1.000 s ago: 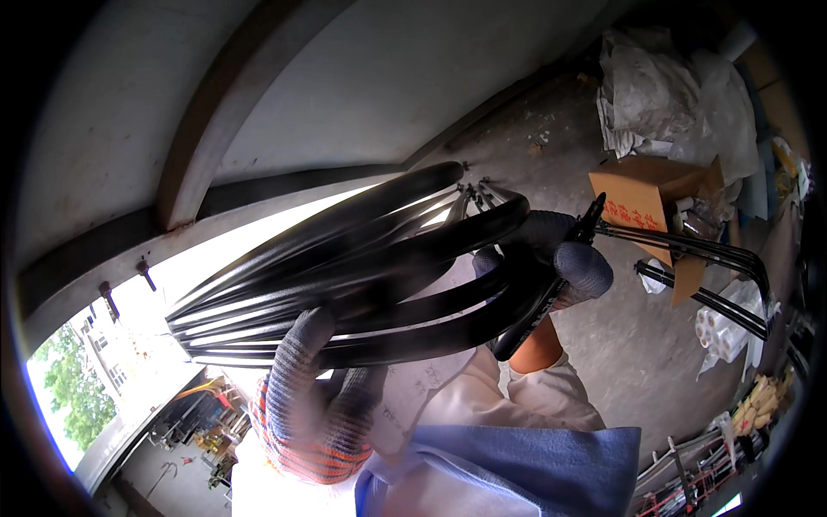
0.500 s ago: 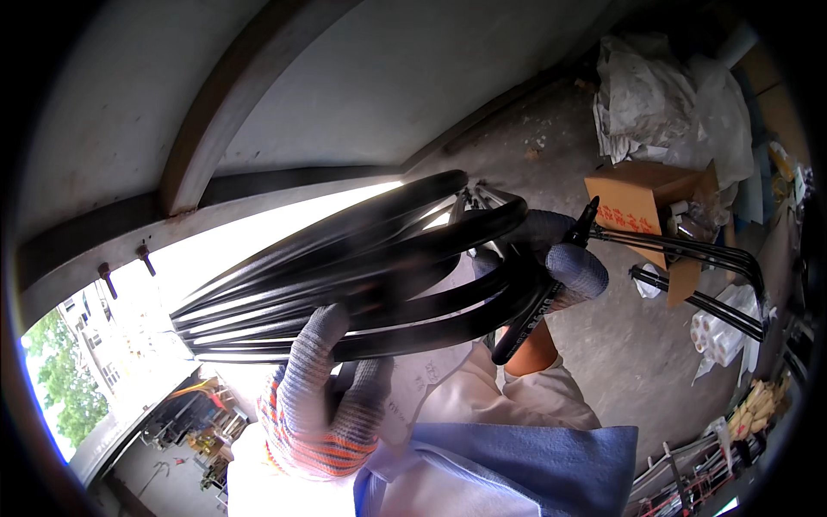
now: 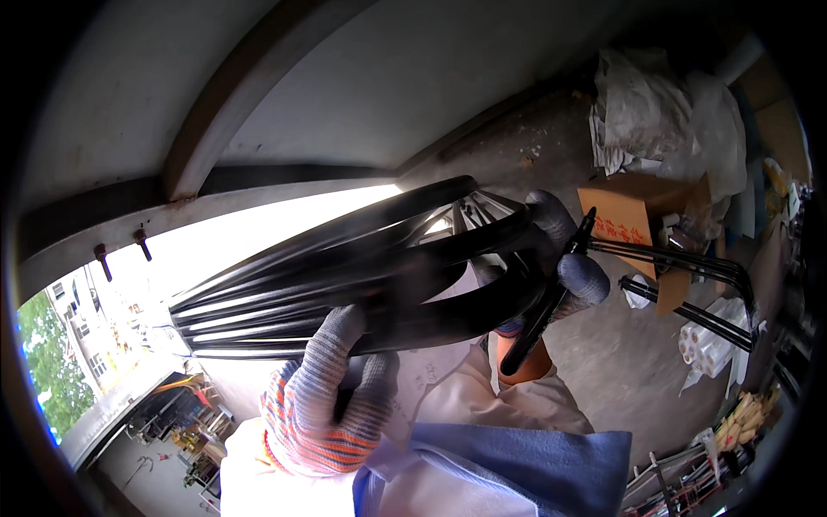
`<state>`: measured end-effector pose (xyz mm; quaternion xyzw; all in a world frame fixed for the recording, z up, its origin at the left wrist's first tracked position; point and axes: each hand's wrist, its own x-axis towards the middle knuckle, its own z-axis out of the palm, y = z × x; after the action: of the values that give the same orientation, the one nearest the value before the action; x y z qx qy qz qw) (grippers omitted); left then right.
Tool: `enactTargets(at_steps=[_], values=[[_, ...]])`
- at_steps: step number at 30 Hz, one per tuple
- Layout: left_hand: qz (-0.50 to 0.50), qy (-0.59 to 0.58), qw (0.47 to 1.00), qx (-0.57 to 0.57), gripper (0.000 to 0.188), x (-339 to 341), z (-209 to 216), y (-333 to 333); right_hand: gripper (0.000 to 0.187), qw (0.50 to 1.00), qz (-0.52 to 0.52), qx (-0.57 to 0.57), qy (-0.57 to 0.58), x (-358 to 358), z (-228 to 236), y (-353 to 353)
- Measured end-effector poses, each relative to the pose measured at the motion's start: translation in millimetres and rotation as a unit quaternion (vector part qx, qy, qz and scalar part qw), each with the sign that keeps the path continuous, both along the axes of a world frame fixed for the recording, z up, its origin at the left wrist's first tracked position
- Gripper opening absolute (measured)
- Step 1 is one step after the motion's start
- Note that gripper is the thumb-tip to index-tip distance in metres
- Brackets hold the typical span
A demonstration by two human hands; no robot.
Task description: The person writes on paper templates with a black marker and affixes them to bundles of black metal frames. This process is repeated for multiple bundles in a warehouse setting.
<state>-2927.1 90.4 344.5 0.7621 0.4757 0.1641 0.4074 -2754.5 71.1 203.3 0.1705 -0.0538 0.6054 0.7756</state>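
A bundle of long, glossy black strips (image 3: 258,323) stretches across the middle, fanning wider toward me on the right; I cannot tell if they are tubes or bars. My left hand (image 3: 319,414), in a grey and orange striped knit glove, grips the bundle's lower edge. At its right end is my gloved right hand (image 3: 582,277), fingers closed around a black marker pen (image 3: 536,327) that points up and right. The strips hide part of that hand. Below the bundle, a white paper sheet (image 3: 426,375) with handwriting is partly covered by the left glove and the strips.
An open cardboard box (image 3: 612,215) stands on the floor at right, below crumpled plastic sheeting (image 3: 642,112). Thin black bent rods (image 3: 689,258) reach out past the box. Clear-wrapped rolls (image 3: 711,340) lie nearby. A steel beam (image 3: 211,112) crosses the upper left.
The right hand and marker pen have shifted slightly down, and more fingers show behind the strips. The left hand keeps its hold, while the strips' near part looks blurred and slightly moved.
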Motion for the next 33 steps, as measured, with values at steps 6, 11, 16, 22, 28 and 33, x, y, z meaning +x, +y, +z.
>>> enactTargets(at_steps=[6, 11, 16, 22, 28, 33], values=[[-0.040, 0.015, 0.999, -0.018, 0.045, -3.5, 2.3, 3.5, 0.067, 0.996, 0.073, 0.059, -0.002, 12.2, -5.6, -8.6], [-0.071, 0.006, 0.997, -0.003, 0.045, -9.9, -0.1, -5.6, 0.050, 0.967, -0.083, 0.022, -0.240, 37.6, 13.3, 6.0], [-0.092, 0.001, 0.996, -0.011, 0.046, -13.3, -0.5, -10.3, 0.051, 0.984, 0.003, -0.050, -0.172, 43.5, -26.3, -0.5], [-0.100, -0.007, 0.995, -0.013, 0.046, -13.4, -6.1, -8.9, 0.045, 0.929, 0.066, 0.136, -0.338, 64.7, -40.8, 73.7], [-0.091, -0.008, 0.996, -0.023, 0.047, -10.5, -5.9, -8.6, 0.045, 0.887, 0.088, 0.164, -0.422, 68.2, -37.1, 91.0], [-0.088, -0.009, 0.996, -0.026, 0.047, -12.0, -5.7, -8.0, 0.045, 0.861, 0.083, 0.163, -0.475, 72.4, -36.3, 91.8]])
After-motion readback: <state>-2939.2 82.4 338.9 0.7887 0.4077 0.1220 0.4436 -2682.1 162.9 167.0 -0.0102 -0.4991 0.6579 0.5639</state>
